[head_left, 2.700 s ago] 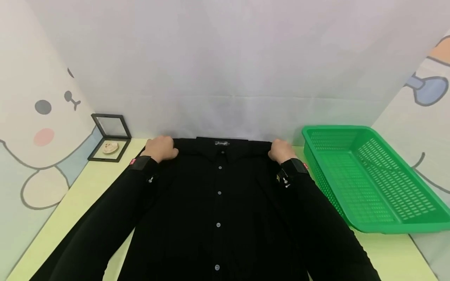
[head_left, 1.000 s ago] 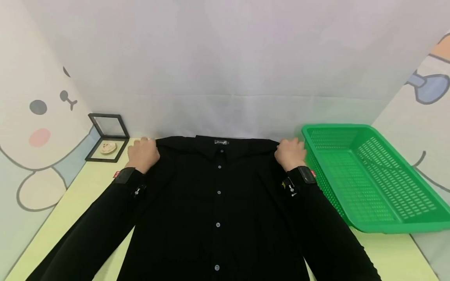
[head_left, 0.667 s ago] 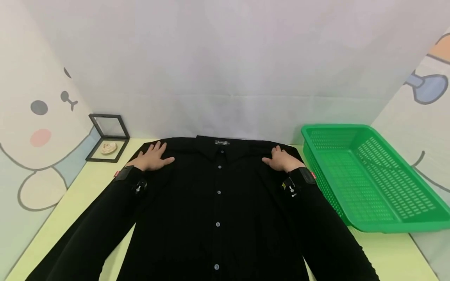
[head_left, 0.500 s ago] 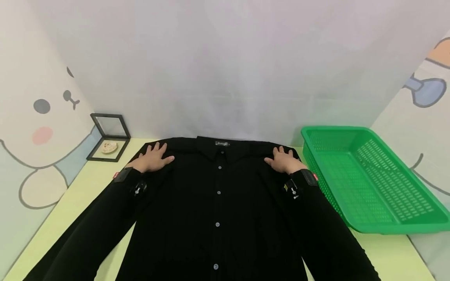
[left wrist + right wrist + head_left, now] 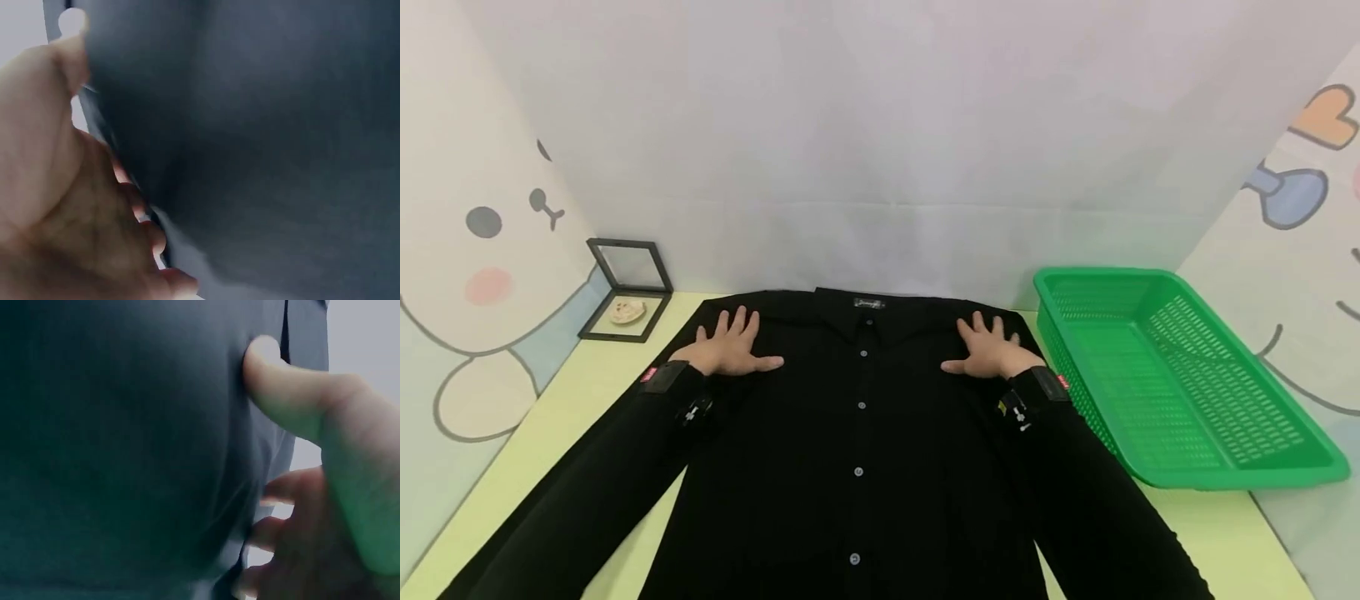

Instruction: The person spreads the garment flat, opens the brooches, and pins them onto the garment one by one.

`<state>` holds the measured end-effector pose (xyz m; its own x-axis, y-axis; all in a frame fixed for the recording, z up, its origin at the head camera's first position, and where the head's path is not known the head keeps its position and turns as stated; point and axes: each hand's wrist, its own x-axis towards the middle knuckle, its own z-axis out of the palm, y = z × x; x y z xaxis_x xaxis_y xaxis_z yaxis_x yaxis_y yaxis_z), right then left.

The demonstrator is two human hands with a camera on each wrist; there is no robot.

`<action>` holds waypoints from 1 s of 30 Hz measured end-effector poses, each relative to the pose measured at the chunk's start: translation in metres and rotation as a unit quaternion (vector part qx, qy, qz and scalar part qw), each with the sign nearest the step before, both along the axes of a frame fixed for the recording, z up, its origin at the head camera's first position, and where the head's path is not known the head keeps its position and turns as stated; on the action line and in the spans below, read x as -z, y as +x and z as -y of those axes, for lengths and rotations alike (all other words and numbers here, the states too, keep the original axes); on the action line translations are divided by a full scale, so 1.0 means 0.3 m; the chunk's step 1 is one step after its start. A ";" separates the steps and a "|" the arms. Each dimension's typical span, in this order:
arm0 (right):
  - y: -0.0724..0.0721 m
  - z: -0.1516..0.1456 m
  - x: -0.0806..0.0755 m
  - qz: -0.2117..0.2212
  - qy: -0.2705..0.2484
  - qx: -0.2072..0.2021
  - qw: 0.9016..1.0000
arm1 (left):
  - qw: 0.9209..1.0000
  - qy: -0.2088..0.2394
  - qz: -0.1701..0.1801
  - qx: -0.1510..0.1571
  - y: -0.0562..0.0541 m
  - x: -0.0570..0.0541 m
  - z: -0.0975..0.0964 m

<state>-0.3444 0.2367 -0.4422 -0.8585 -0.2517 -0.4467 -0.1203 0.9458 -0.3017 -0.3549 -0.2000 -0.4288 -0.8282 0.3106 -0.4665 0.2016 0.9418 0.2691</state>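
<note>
A black button-up shirt [image 5: 805,433] lies front up, its collar at the far edge and its row of pale buttons running down the middle. My left hand [image 5: 730,348] rests on the shirt's left shoulder area, fingers spread and thumb pointing inward. On the opposite shoulder area my right hand [image 5: 988,350] lies likewise, with fingers straight and apart. Both wrist views show dark cloth [image 5: 250,125] right at the fingertips, and the right thumb [image 5: 265,362] touches the fabric. The shirt's lower end runs out of the head view.
A green plastic basket [image 5: 1150,467] stands on the right side of the pale yellow table [image 5: 1210,533]. At the back left, an open black frame [image 5: 658,312] has a small cream-coloured piece [image 5: 627,312] in it. A white cloth wall [image 5: 887,150] rises behind the shirt.
Earlier both hands gripped the shirt's shoulders and moved apart. They then let go and spread flat on the cloth, and have now slid slightly toward the body.
</note>
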 end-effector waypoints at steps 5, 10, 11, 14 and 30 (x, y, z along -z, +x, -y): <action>0.038 0.036 0.028 0.020 -0.004 -0.034 0.999 | 1.000 0.017 0.020 0.004 0.025 0.046 0.016; 0.074 0.028 0.033 0.025 0.004 -0.036 0.999 | 1.000 0.013 0.000 0.000 0.063 0.058 -0.005; 0.080 0.033 0.028 0.018 0.002 -0.041 0.999 | 1.000 0.019 -0.008 0.004 0.077 0.048 -0.020; 0.092 0.057 0.012 -0.005 -0.006 -0.057 0.998 | 0.999 0.035 -0.013 0.023 0.121 0.014 -0.087; 0.226 0.064 -0.017 -0.068 -0.102 -0.109 0.986 | 0.996 0.049 0.017 0.066 0.301 0.001 -0.187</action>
<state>-0.2765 0.2175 -0.4372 -0.8232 -0.5090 -0.2514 -0.3664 0.8146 -0.4496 -0.2647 -0.1439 -0.4291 -0.7614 0.4609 -0.4559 0.3102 0.8765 0.3681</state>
